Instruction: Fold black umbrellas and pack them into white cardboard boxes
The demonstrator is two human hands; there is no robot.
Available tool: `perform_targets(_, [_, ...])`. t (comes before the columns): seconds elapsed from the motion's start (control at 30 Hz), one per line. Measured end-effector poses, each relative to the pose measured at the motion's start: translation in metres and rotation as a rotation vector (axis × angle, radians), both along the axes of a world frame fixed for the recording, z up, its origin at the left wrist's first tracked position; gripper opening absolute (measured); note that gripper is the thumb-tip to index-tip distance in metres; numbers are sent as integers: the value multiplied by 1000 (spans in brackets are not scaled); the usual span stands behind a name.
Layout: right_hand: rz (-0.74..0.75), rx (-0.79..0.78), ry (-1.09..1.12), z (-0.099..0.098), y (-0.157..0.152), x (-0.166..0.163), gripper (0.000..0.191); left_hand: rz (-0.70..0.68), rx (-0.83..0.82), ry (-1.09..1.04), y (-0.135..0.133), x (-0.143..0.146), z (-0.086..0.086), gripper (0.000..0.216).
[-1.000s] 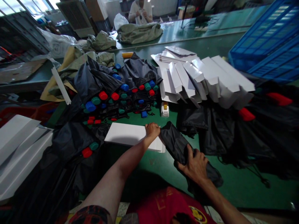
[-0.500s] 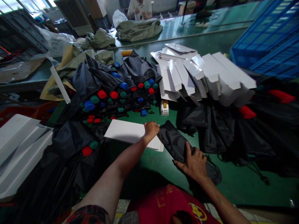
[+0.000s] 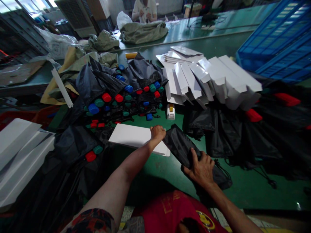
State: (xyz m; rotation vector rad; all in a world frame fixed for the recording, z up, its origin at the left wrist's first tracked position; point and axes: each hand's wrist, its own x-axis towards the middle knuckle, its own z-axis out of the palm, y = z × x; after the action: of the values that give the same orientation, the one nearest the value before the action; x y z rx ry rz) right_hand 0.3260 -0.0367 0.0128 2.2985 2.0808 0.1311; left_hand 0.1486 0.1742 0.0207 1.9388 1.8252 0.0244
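Observation:
A long white cardboard box [image 3: 131,135] lies flat on the green table before me. My left hand [image 3: 157,133] is closed at the box's right end, by its flap; the fingertips are partly hidden. Just right of it is a black drawstring pouch [image 3: 178,142], set at a slant with its far end touching or very near that end of the box. My right hand [image 3: 201,166] grips the pouch around its middle, thumb on the near side and fingers over the top. The pouch's gathered end and cord extend beyond that hand toward the lower right.
Black pouches with red, blue and green caps [image 3: 106,97] are piled at left. White boxes [image 3: 187,81] lean behind; more boxes [image 3: 21,152] lie far left. A small tape dispenser [image 3: 170,111], black pouches [image 3: 223,132] and a blue crate [image 3: 267,48] stand around. Another person [image 3: 145,11] sits beyond.
Very little differs. The pouch and my right hand have shifted slightly, while my left hand stays at the end of the box. The view has moved a touch.

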Motion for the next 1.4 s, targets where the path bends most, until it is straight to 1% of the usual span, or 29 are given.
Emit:
perform_targets(0.07, [1,-10,1,0,2,2,84,-4,3,1,0,0,-1,28])
perform_targets(0.2, [33,-86,23,2,9,5,95,-16,2,-1,0,0,-2,28])
perform_targets(0.27, [45,-99,37,4,13,5,98,-17,0,-1,1,0,-2,28])
perform_targets(0.4, [26,-48,53,6,12,2,91,-15,-18,8,2,0,-1,26])
perform_targets(0.53, [37,11,28,4,1,-1,83,-6,-26,20,2,0,-1,25])
perform_targets(0.67, [149,51,48,1,-8,-1,81,-3,-17,22,2,0,-2,27])
perform_targets(0.77, [250,47,89,1,-7,2,84,1,-18,21,2,0,-2,26])
perform_targets(0.97, [489,-10,188,2,10,20,92,-8,-15,30,-2,-1,-1,25])
perform_targets(1.1, [564,-79,216,0,24,29,98,-34,6,26,-7,-4,-1,25])
perform_targets(1.17, [575,-122,224,2,35,23,101,-49,18,18,-9,-6,-2,25])
perform_targets(1.23, [575,-165,231,5,50,7,103,-60,31,7,-11,-7,-4,25])
perform_targets(1.4, [582,-234,267,10,95,-55,106,-85,55,-30,-16,-7,-2,26])
